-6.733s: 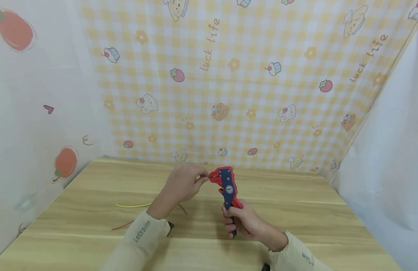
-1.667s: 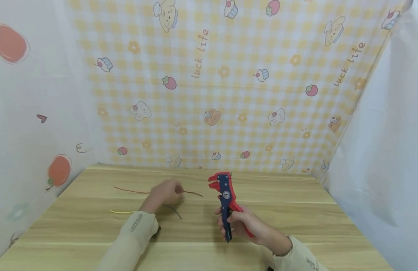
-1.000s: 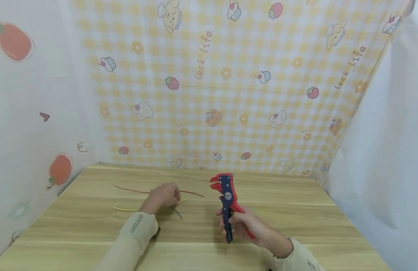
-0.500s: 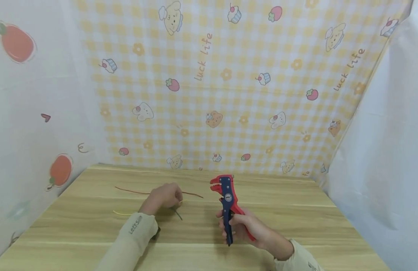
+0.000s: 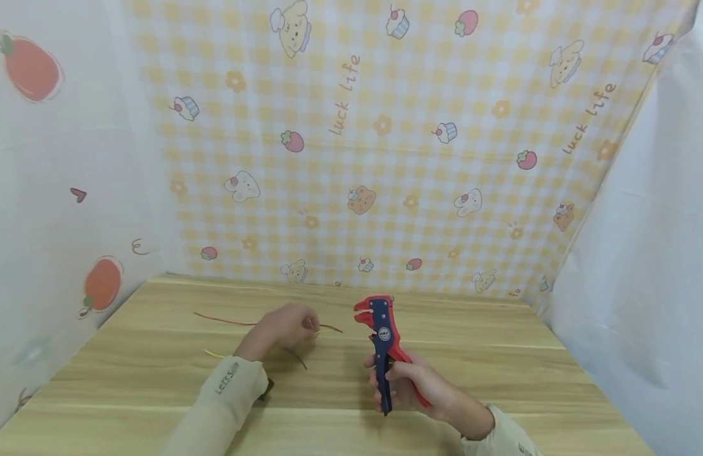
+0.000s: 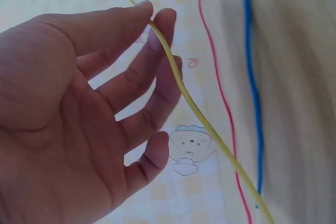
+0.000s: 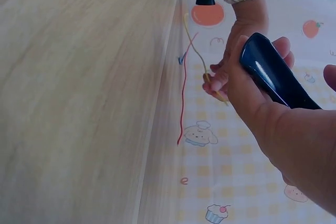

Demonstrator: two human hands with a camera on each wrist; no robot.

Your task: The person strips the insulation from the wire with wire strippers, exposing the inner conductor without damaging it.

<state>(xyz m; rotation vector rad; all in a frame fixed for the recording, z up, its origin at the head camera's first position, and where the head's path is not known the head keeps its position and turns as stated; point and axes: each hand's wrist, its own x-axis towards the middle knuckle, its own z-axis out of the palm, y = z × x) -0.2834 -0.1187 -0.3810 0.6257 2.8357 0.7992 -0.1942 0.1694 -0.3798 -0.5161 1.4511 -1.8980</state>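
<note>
Head view showed me the left hand (image 5: 289,328) pinching the yellow wire (image 6: 193,103) near its right end, its long axis running roughly left to right; the right hand (image 5: 414,383) gripped the red-and-blue pliers (image 5: 383,332) beyond that end, turned toward it but not touching.

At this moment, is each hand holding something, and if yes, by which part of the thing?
The left hand pinches the yellow wire near one end. The right hand grips the red and blue tool by its handles.
</note>
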